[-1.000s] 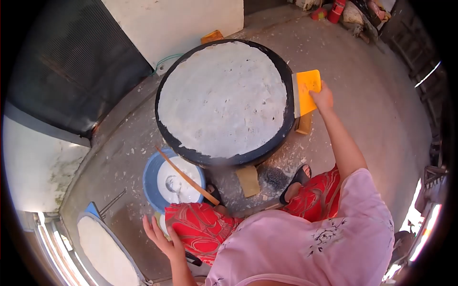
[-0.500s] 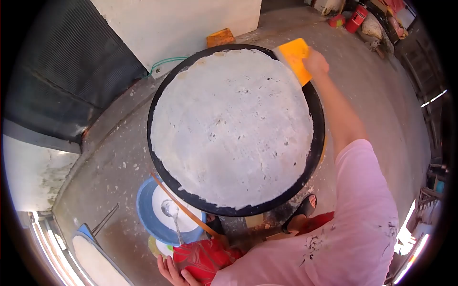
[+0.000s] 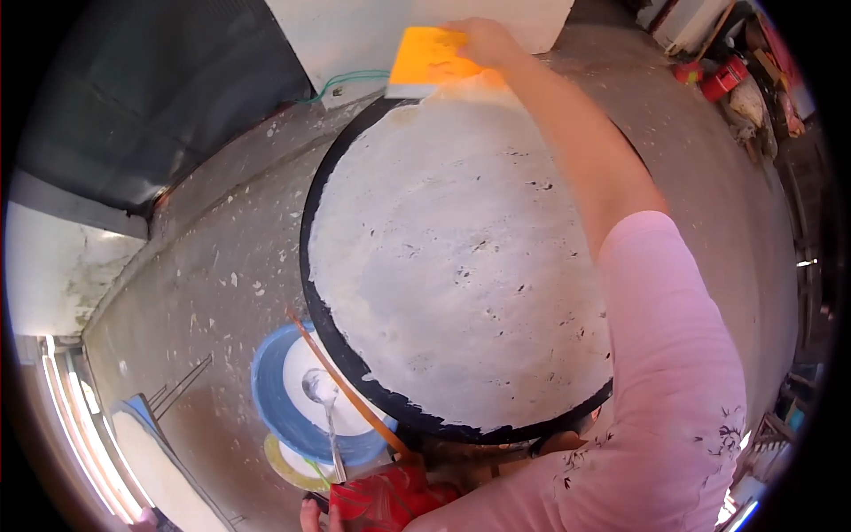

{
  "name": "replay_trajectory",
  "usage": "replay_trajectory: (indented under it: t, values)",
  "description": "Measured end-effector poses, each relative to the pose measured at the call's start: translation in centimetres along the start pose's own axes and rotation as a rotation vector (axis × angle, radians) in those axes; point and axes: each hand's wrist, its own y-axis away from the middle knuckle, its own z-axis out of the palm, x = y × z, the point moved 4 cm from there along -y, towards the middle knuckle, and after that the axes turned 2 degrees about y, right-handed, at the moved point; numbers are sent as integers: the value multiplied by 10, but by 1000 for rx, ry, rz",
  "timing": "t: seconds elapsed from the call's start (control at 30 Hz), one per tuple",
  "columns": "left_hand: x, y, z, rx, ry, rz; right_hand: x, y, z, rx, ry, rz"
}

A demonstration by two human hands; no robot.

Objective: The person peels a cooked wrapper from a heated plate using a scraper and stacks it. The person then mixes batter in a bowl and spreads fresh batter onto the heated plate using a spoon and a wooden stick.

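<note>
My right hand (image 3: pixel 486 43) grips a yellow plastic scraper (image 3: pixel 424 55), reaching over the far edge of a large round black griddle (image 3: pixel 312 257). The scraper's pale blade lies at the back rim of a thin, whitish sheet of batter (image 3: pixel 443 266), which covers most of the griddle and has small holes and dark specks. Only some fingers of my left hand (image 3: pixel 319 514) show at the bottom edge, stretched out and apart beside the red patterned cloth (image 3: pixel 381 498) over my leg. Nothing is visible in them.
A blue basin (image 3: pixel 266 390) of white batter stands on the floor, with a metal ladle (image 3: pixel 317 386) in it and a wooden stick (image 3: pixel 350 390) across it. A pale board (image 3: pixel 164 461) is at lower left. A white wall (image 3: pixel 417 18) rises behind the griddle.
My right hand has swept the scraper leftward from the griddle's right side to its far edge. My view has shifted, and less of my left hand shows.
</note>
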Motion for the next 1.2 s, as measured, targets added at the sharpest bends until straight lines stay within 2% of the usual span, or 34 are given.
replay_trajectory:
  t: [0.07, 0.13, 0.2, 0.27, 0.4, 0.43, 0.47, 0.5, 0.53, 0.57, 0.6, 0.67, 0.73, 0.8, 0.87, 0.93, 0.97, 1.0, 1.03, 1.1, 1.13, 1.2]
  values:
    - [1, -2, -1, -21, -37, 30, -66, -14, 22, -11, 24, -186]
    - [5, -3, -4, -1, -23, 40, -134, -10, 37, -54, -98, -335]
    - [4, 0, -6, 7, -6, 8, -207, 12, 38, -302, -246, -508]
    - [3, 3, -10, 7, 14, 12, -271, 52, 36, -346, -338, -780]
    - [-3, 18, -18, 21, 30, -17, -362, 179, 25, -688, -371, -1084]
    - [1, 15, -22, 20, 33, 26, -372, 222, 18, -770, -387, -1067]
    - [2, 19, -26, 19, 36, 72, -373, 261, -3, -1017, -383, -861]
    - [-11, 41, -25, 88, 103, 8, -369, 350, -10, -755, -233, -1355]
    - [-15, 49, -25, 90, 105, 12, -358, 391, -28, -671, -172, -1470]
    - [-17, 53, -28, 100, 93, 10, -345, 418, -54, -823, -146, -1473]
    - [-21, 57, -30, 109, 81, 10, -334, 445, -72, -816, -11, -1538]
    - [-30, 66, -30, 171, 124, 32, -312, 471, -99, -849, -47, -1482]
    - [-34, 70, -32, 220, 82, 19, -289, 468, -143, -743, -186, -1246]
    - [-36, 70, -32, 237, 121, 35, -262, 474, -155, -547, -202, -970]
    - [-41, 73, -31, 264, 200, -33, -219, 467, -166, -752, -134, -427]
    - [-45, 75, -29, 262, 183, 14, -154, 471, -175, -474, -258, 78]
    - [-45, 76, -30, 273, 177, 26, -98, 483, -148, -30, -264, 197]
    - [-46, 77, -30, 288, 169, 38, -61, 481, -147, 96, -673, 390]
    - [-46, 77, -28, 287, 172, 55, -35, 482, -161, 201, -687, 583]
    - [-49, 80, -26, 306, 220, 23, 40, 497, -157, 398, -497, 790]
    - [-51, 80, -24, 307, 220, 37, 49, 500, -164, 411, -499, 795]
    - [-55, 79, -23, 317, 241, 78, 58, 510, -173, 312, -227, 1022]
